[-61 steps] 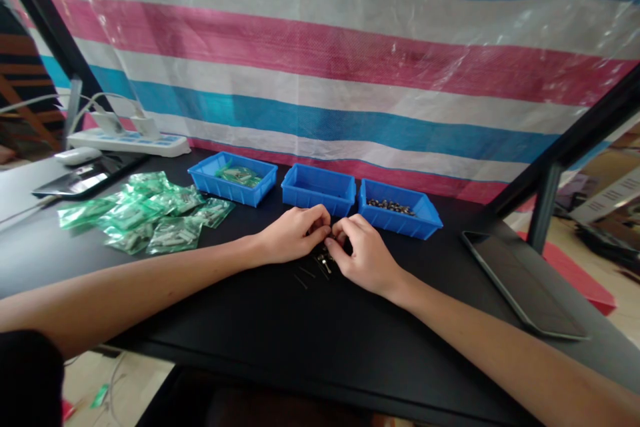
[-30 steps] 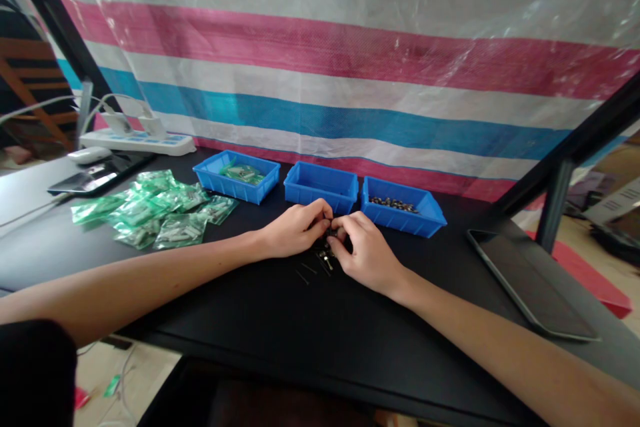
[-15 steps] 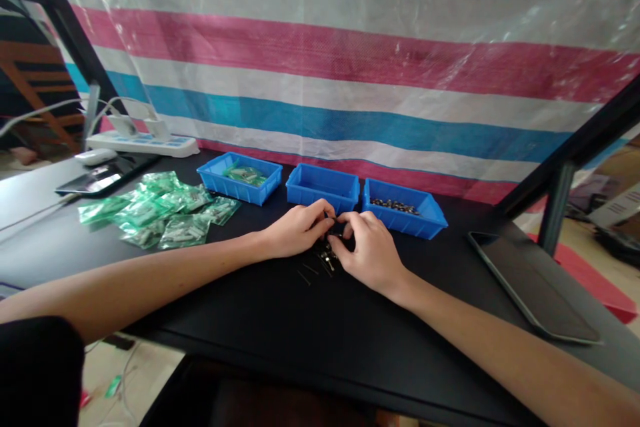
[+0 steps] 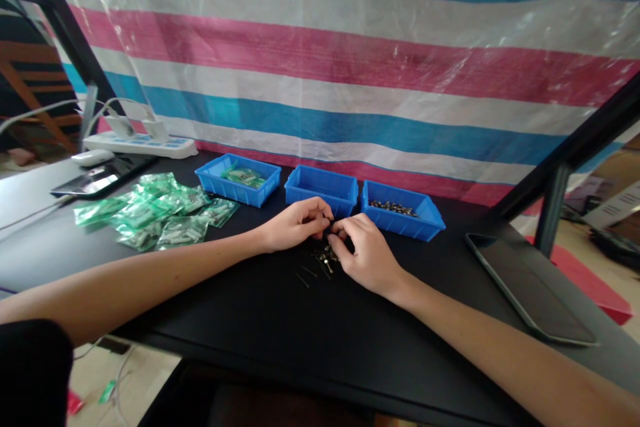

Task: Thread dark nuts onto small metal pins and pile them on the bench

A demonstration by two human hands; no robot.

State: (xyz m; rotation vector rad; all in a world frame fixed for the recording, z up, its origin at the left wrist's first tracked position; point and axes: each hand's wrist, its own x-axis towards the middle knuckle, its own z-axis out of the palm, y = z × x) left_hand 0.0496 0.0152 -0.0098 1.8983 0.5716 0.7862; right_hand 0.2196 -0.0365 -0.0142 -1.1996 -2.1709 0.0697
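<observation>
My left hand and my right hand meet above the black table, their fingertips nearly touching. The left thumb and forefinger pinch a small dark piece too tiny to name. My right fingers are curled together, and what they hold, if anything, is hidden. Beneath them lies a small pile of brassy metal parts, partly covered by the right hand. Thin loose screws or pins are scattered just in front of the pile.
Behind the hands stand three blue trays: the left tray with green bags, the middle tray, and the right tray with small metal parts. Green plastic bags lie at left, near a power strip. A phone rests at right.
My fingertips have drawn slightly apart; the right fingers have curled and lowered a little. The pile below shows more clearly.
</observation>
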